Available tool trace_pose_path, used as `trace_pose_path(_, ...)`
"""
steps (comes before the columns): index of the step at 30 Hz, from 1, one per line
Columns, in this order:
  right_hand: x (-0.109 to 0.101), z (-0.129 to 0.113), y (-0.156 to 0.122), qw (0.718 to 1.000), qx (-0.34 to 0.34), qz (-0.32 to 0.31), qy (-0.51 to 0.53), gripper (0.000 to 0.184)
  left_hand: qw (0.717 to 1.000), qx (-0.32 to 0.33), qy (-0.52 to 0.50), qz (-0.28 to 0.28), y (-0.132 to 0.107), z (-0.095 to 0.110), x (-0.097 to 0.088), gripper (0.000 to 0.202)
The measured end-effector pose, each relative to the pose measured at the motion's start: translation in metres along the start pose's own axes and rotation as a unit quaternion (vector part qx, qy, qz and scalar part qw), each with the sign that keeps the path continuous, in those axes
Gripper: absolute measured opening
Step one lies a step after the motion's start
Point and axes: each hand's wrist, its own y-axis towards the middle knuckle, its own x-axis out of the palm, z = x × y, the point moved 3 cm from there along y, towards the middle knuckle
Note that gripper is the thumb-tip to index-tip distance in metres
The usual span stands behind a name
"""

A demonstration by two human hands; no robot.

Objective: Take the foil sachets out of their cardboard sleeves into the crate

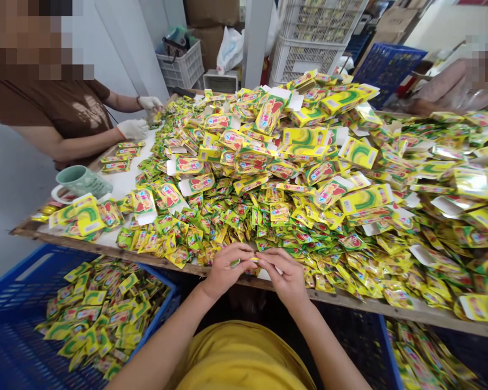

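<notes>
Close to the table's near edge, my left hand (231, 265) and my right hand (283, 271) meet with thumbs and fingertips pinched together. Between them is a small yellow packet (254, 259), mostly covered by the fingers, so its exact form is hard to make out. Just beyond my hands lie small yellow-green sachets (228, 219) in a thick layer. Behind these rises a heap of flat yellow cardboard boxes (268, 114) with fruit pictures, many with white end flaps standing up.
Blue crates (20, 271) with filled boxes stand below the wooden table edge (146, 259). A green mug (79, 181) sits at the left corner. Across the left side, a co-worker's gloved hands (134, 129) handle packets. Another person sits far right. White crates (305, 59) are stacked behind.
</notes>
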Motion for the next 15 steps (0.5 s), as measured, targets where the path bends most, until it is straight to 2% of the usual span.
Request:
trace_pose_path(3, -0.010, -0.003, 0.001, 0.997, -0.021, -0.059, -0.037, 0.021, 0.998, 0.035, 0.017, -0.042, -0.004, -0.001, 0.001, 0.026)
trace_pose_path(4, -0.016, -0.002, 0.007, 0.996, -0.023, -0.062, -0.059, 0.020, 0.997, 0.039, 0.030, -0.059, -0.005, -0.002, 0.002, 0.030)
trace_pose_path(5, -0.024, 0.001, 0.016, 0.995, -0.027, -0.049, -0.088, 0.020, 0.995, 0.041, 0.043, -0.076, -0.006, -0.003, 0.002, 0.033)
trace_pose_path(7, -0.041, 0.007, 0.042, 0.984, -0.038, 0.023, -0.171, 0.022, 0.992, 0.045, 0.052, -0.105, -0.008, -0.005, 0.003, 0.035)
trace_pose_path(9, -0.053, 0.016, 0.072, 0.960, -0.033, 0.076, -0.268, 0.026, 0.990, 0.042, 0.042, -0.127, -0.009, -0.005, 0.005, 0.033)
trace_pose_path(11, -0.056, 0.025, 0.101, 0.930, 0.005, 0.064, -0.362, 0.031, 0.987, 0.031, 0.038, -0.151, -0.009, -0.003, 0.009, 0.032)
trace_pose_path(13, -0.053, 0.032, 0.122, 0.900, 0.057, 0.028, -0.432, 0.039, 0.988, 0.020, 0.055, -0.145, -0.008, 0.002, 0.009, 0.033)
trace_pose_path(14, -0.052, 0.036, 0.128, 0.891, 0.082, 0.015, -0.446, 0.041, 0.991, 0.016, 0.070, -0.116, -0.008, 0.007, 0.005, 0.033)
trace_pose_path(15, -0.052, 0.038, 0.132, 0.891, 0.104, 0.010, -0.441, 0.041, 0.994, 0.012, 0.086, -0.064, -0.008, 0.012, -0.003, 0.032)
